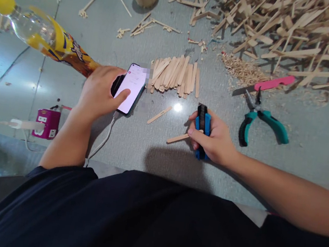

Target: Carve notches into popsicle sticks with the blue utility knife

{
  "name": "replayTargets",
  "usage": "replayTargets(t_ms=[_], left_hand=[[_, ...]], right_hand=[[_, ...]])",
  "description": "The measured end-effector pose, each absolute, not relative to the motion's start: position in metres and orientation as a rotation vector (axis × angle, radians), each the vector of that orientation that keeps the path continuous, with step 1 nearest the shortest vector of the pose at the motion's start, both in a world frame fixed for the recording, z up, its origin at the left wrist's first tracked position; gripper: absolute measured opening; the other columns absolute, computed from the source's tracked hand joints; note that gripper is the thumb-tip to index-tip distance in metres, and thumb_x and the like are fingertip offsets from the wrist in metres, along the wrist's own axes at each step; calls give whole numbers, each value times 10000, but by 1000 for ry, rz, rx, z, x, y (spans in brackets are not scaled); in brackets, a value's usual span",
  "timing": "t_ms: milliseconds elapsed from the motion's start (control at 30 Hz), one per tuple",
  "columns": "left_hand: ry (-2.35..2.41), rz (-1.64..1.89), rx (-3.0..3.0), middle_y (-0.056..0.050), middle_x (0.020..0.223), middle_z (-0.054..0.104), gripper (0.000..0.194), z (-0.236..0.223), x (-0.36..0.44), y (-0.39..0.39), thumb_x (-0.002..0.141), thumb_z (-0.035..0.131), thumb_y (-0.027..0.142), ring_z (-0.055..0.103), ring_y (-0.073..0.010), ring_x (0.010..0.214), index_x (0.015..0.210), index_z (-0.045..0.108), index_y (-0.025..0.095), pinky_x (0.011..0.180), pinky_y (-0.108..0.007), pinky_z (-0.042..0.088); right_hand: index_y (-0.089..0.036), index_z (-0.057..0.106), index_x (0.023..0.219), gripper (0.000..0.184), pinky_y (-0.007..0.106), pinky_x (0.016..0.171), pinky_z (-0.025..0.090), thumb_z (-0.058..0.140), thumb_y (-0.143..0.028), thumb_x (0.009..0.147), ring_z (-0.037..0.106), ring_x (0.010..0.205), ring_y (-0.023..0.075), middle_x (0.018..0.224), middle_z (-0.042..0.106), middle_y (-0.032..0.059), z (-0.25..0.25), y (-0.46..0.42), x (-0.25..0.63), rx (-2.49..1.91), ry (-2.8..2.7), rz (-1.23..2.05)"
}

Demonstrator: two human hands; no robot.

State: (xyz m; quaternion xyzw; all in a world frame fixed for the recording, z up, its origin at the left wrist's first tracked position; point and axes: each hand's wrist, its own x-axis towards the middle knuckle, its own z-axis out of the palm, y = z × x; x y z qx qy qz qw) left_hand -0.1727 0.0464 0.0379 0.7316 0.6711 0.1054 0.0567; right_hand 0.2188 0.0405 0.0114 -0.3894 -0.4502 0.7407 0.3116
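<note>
My left hand (pixel 104 89) rests at the left side of a phone (pixel 132 87), fingers spread and the thumb touching its lit screen. A white cable (pixel 102 143) runs from the phone's lower end. My right hand (pixel 216 137) is closed round a blue and black utility knife (pixel 203 123), its tip pointing away from me. A craft stick (pixel 177 138) sticks out leftward under my right thumb. Another craft stick (pixel 159 115), with a mark or notch near its middle, lies between the hands. Beyond them is a row of craft sticks (pixel 175 73).
Pliers (pixel 255 108) and a pink-handled blade (pixel 274 83) lie at right, beside wood shavings (pixel 242 69). A large heap of sticks (pixel 289 31) fills the far right. A yellow-capped bottle (pixel 54 34) and a purple power adapter (pixel 46 123) are at left.
</note>
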Motion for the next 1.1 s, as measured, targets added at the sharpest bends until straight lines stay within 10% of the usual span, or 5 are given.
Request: replayTargets(t_ms=[300,1100], left_hand=[[2028,313,2179,-59,1666,752,490,39,-174,46,1166,587,509,645,-307,1565,1563,714,251,1448,-595,476],[2050,277,2094,-149,1809,638,1056,45,-166,46,999,509,1086,575,-396,1691,1558,731,218,1496,-648,413]], right_hand=[[-267,653,1148,369,280,478,469,939,-243,916,569,478,107,694,643,-106,12,41,220,-1053,-1200,1952],[-275,638,1147,388,274,479,484,921,-245,883,571,485,96,768,676,-93,14,42,218,-1080,-1214,1955]])
